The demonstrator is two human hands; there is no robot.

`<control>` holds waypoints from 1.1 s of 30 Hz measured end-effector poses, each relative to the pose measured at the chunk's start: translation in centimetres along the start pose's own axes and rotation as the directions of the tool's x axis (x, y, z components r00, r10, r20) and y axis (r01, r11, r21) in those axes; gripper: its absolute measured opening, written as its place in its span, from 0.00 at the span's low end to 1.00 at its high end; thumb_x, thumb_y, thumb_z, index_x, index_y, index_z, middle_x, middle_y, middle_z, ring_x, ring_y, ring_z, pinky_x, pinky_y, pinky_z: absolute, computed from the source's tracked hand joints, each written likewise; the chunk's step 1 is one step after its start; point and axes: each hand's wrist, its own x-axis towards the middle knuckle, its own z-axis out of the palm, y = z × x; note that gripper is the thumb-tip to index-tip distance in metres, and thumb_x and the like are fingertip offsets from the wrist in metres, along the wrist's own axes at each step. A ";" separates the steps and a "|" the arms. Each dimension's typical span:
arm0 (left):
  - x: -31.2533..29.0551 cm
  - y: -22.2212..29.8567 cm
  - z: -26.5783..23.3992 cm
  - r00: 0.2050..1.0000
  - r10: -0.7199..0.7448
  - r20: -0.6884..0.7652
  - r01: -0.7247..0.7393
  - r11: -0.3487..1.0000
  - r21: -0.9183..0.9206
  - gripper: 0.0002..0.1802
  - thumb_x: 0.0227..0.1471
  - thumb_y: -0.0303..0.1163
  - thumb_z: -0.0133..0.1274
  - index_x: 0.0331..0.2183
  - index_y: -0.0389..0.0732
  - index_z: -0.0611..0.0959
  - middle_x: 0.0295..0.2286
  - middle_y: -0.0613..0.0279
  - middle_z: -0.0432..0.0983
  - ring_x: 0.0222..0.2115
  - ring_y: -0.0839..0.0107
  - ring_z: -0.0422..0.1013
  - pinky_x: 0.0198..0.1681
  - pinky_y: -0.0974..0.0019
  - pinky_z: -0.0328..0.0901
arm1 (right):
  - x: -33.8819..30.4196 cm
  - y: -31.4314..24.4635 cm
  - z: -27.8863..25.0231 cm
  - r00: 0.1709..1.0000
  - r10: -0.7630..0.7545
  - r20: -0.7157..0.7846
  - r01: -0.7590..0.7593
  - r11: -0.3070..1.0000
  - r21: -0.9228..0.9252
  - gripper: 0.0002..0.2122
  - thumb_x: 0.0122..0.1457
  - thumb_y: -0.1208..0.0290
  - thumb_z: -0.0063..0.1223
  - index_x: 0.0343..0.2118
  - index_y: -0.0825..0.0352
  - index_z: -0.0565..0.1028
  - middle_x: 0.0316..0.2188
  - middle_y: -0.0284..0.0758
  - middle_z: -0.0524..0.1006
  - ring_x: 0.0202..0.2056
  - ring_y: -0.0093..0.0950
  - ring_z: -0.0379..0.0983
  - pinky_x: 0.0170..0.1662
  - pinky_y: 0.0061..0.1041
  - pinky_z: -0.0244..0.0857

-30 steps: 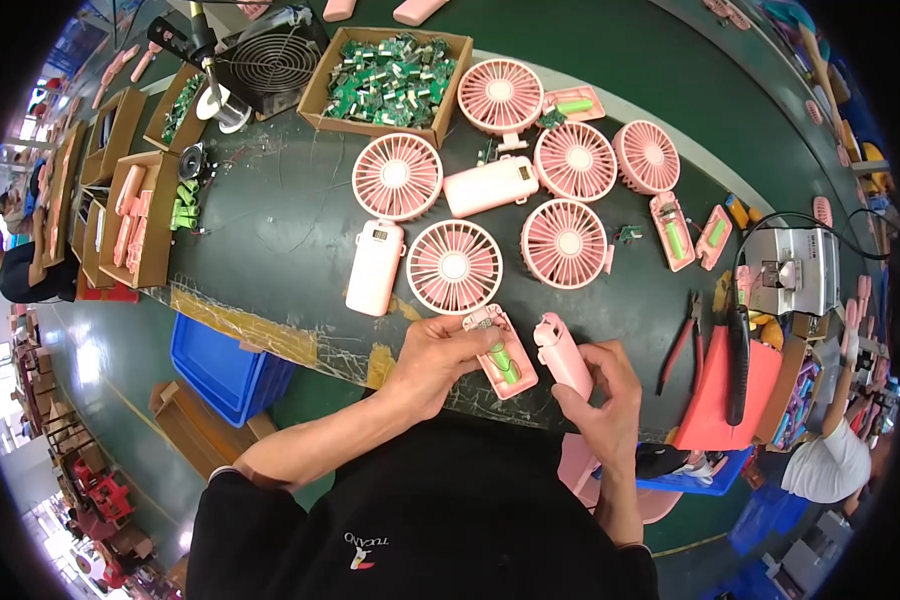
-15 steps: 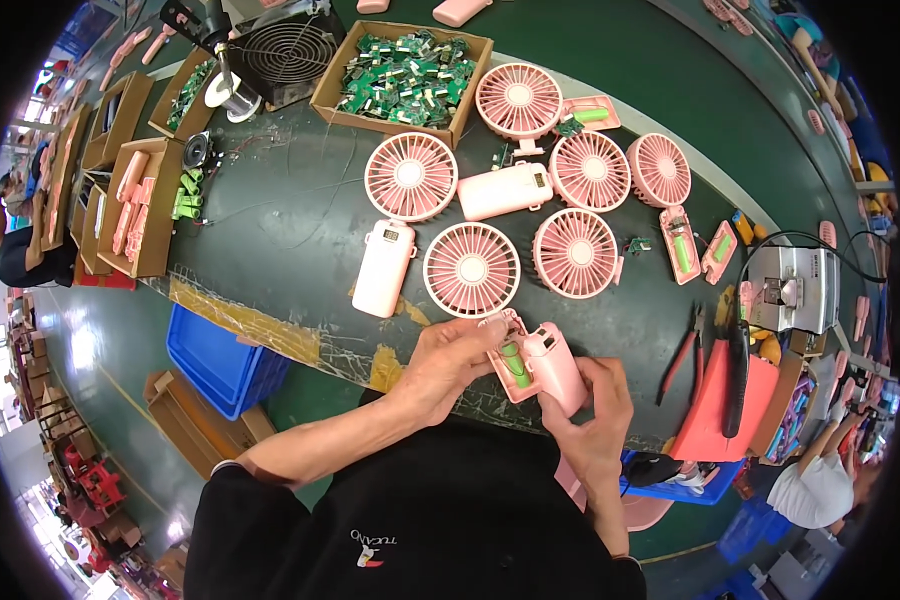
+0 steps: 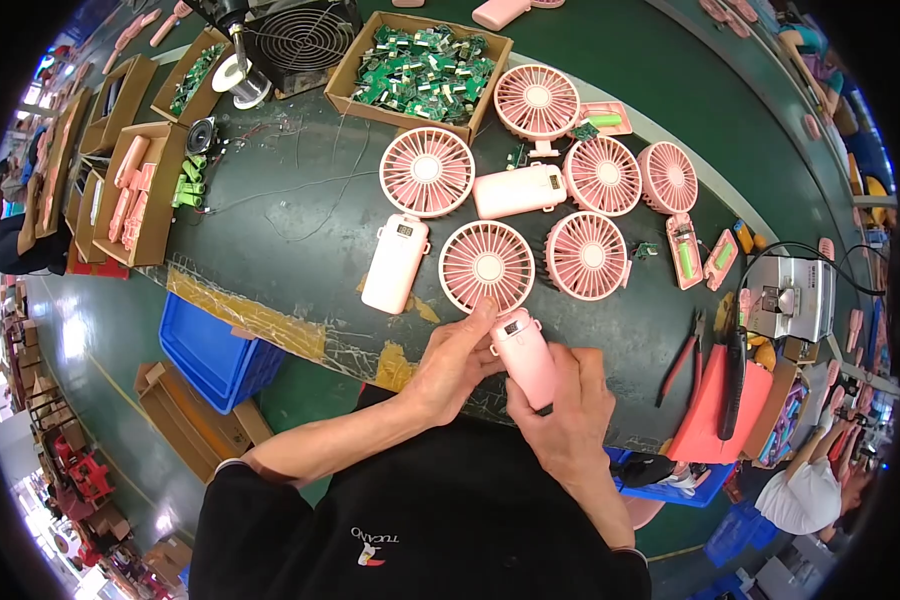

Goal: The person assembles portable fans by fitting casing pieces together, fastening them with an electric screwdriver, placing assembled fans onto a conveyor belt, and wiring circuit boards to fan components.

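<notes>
Nearest is the person's black shirt (image 3: pixel 420 490), with both forearms reaching toward the surface (image 3: pixel 290 260). The right hand (image 3: pixel 568 412) is clamped around the lower right side of a pink casing (image 3: pixel 530 368). The left hand (image 3: pixel 452 372) grips the same casing at its upper left, the thumb raised beside the small dark display. The casing sits tilted between both hands at the near edge, its top just beside the rim of a pink fan head (image 3: pixel 487 267); whether the two are joined, I cannot tell. Off to the right lie red-handled pliers (image 3: pixel 691 343) and a black-handled tool (image 3: pixel 734 390) over a red block (image 3: pixel 705 420). Farther in, a second casing (image 3: pixel 395 268) lies left of that fan head, and another fan head (image 3: pixel 588 255) lies to its right. Beyond them, a third casing (image 3: pixel 515 192) lies sideways between more fan heads. At the back stand a cardboard box (image 3: pixel 400 116) of green circuit boards (image 3: pixel 425 75) and, left of it, a black fan unit (image 3: pixel 305 40).
</notes>
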 end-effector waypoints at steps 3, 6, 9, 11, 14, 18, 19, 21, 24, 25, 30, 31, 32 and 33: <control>0.2 0.2 -0.4 1.000 -0.020 0.012 0.019 1.000 0.023 0.32 0.61 0.54 0.40 0.50 0.34 0.70 0.46 0.53 0.73 0.47 0.64 0.70 0.54 0.59 0.62 | 0.4 -0.2 0.4 0.999 -0.013 0.029 0.014 0.999 -0.041 0.25 0.41 0.68 0.67 0.42 0.70 0.70 0.34 0.38 0.66 0.31 0.36 0.71 0.26 0.31 0.68; 0.4 0.5 0.0 1.000 -0.006 0.023 0.005 1.000 0.009 0.31 0.62 0.54 0.39 0.50 0.34 0.71 0.46 0.53 0.73 0.47 0.65 0.70 0.54 0.58 0.62 | 0.8 -0.3 0.4 1.000 0.009 0.028 -0.007 0.997 -0.077 0.24 0.41 0.68 0.66 0.42 0.70 0.70 0.33 0.38 0.65 0.31 0.36 0.71 0.25 0.30 0.69; 0.6 0.6 0.9 0.999 0.002 -0.040 -0.003 1.000 -0.016 0.28 0.61 0.50 0.44 0.46 0.32 0.75 0.42 0.55 0.76 0.42 0.68 0.73 0.49 0.62 0.65 | 1.0 -0.2 0.1 1.000 0.006 -0.007 -0.007 0.995 -0.100 0.21 0.40 0.68 0.65 0.38 0.69 0.71 0.31 0.37 0.65 0.29 0.35 0.70 0.23 0.32 0.67; 0.6 0.1 0.3 0.998 0.027 -0.063 -0.030 0.999 -0.045 0.22 0.60 0.44 0.47 0.44 0.34 0.78 0.39 0.58 0.78 0.40 0.68 0.74 0.46 0.63 0.66 | 1.2 -0.5 -0.3 0.999 0.037 0.032 -0.034 0.996 -0.083 0.17 0.40 0.66 0.63 0.33 0.66 0.71 0.29 0.36 0.65 0.28 0.35 0.69 0.21 0.34 0.66; 1.5 -0.5 0.0 0.998 0.027 -0.051 -0.025 0.999 0.038 0.18 0.61 0.40 0.46 0.42 0.35 0.79 0.39 0.59 0.78 0.41 0.69 0.73 0.47 0.61 0.66 | 0.5 0.0 0.2 0.983 0.165 0.085 -0.164 0.986 -0.017 0.16 0.44 0.63 0.61 0.35 0.64 0.74 0.31 0.39 0.66 0.30 0.37 0.69 0.25 0.36 0.67; 0.8 -0.2 -0.1 0.994 0.084 -0.071 -0.070 0.982 0.175 0.18 0.59 0.38 0.48 0.44 0.33 0.76 0.40 0.56 0.76 0.41 0.67 0.73 0.46 0.61 0.67 | 0.2 0.0 0.9 0.995 -0.007 0.095 0.014 0.998 -0.069 0.19 0.43 0.65 0.59 0.34 0.75 0.72 0.32 0.40 0.64 0.35 0.34 0.67 0.27 0.28 0.67; 0.7 -0.4 -0.2 0.993 0.099 -0.066 -0.086 0.979 0.185 0.18 0.60 0.38 0.48 0.45 0.33 0.75 0.41 0.56 0.75 0.41 0.67 0.73 0.46 0.61 0.67 | -0.1 0.0 0.7 0.998 -0.016 0.054 0.020 0.998 -0.067 0.18 0.43 0.65 0.59 0.33 0.76 0.72 0.32 0.41 0.64 0.34 0.34 0.67 0.27 0.27 0.67; 0.7 -0.4 -0.1 0.998 0.047 -0.041 -0.038 0.978 0.205 0.17 0.59 0.39 0.49 0.43 0.36 0.75 0.40 0.58 0.75 0.41 0.68 0.72 0.46 0.63 0.67 | -0.3 0.0 0.3 1.000 -0.016 -0.010 0.015 0.997 -0.071 0.18 0.43 0.66 0.59 0.32 0.76 0.72 0.31 0.41 0.64 0.33 0.34 0.67 0.27 0.27 0.67; 1.0 0.0 0.1 0.999 0.024 -0.037 -0.014 0.969 0.247 0.17 0.58 0.39 0.51 0.43 0.38 0.75 0.39 0.59 0.75 0.41 0.68 0.72 0.46 0.63 0.67 | -0.3 0.1 0.1 1.000 -0.030 0.002 0.030 0.996 -0.081 0.18 0.43 0.66 0.59 0.32 0.77 0.72 0.31 0.42 0.65 0.32 0.34 0.67 0.26 0.26 0.66; 1.0 0.1 0.2 0.999 0.027 -0.032 -0.018 0.967 0.256 0.17 0.58 0.40 0.51 0.44 0.37 0.75 0.40 0.59 0.75 0.41 0.68 0.72 0.46 0.63 0.68 | -0.1 0.2 0.1 0.999 -0.035 0.022 0.036 0.997 -0.071 0.18 0.42 0.67 0.58 0.31 0.78 0.72 0.31 0.42 0.65 0.32 0.34 0.67 0.26 0.26 0.66; 2.0 0.4 -1.3 0.998 0.054 -0.023 -0.045 0.960 0.277 0.18 0.58 0.41 0.51 0.44 0.37 0.74 0.40 0.59 0.75 0.42 0.67 0.72 0.46 0.62 0.68 | 0.6 0.0 -0.7 0.995 -0.068 0.077 0.073 0.995 -0.067 0.17 0.39 0.69 0.58 0.29 0.80 0.73 0.31 0.44 0.65 0.32 0.36 0.67 0.25 0.27 0.66; 2.1 0.4 -1.1 0.999 0.033 -0.030 -0.024 0.963 0.267 0.18 0.58 0.40 0.51 0.44 0.37 0.74 0.40 0.58 0.75 0.43 0.67 0.72 0.47 0.62 0.68 | 0.6 0.3 0.1 0.996 -0.072 0.058 0.076 0.995 -0.064 0.16 0.38 0.70 0.58 0.27 0.80 0.73 0.31 0.44 0.65 0.32 0.37 0.67 0.25 0.27 0.66; 2.4 0.5 -1.1 0.999 0.012 -0.036 -0.002 0.966 0.258 0.18 0.58 0.40 0.51 0.44 0.37 0.74 0.40 0.58 0.75 0.43 0.67 0.72 0.47 0.62 0.68 | 0.5 0.6 0.8 0.996 -0.076 0.038 0.079 0.995 -0.061 0.16 0.37 0.70 0.58 0.25 0.80 0.74 0.31 0.45 0.65 0.32 0.37 0.67 0.24 0.27 0.66; 2.4 0.5 -1.0 0.999 0.004 -0.048 0.007 0.973 0.230 0.18 0.57 0.38 0.51 0.44 0.37 0.75 0.42 0.58 0.75 0.44 0.66 0.71 0.48 0.62 0.68 | 0.5 0.4 0.6 0.998 -0.057 0.037 0.060 0.995 -0.079 0.14 0.37 0.70 0.57 0.25 0.79 0.74 0.31 0.45 0.65 0.32 0.37 0.67 0.24 0.28 0.65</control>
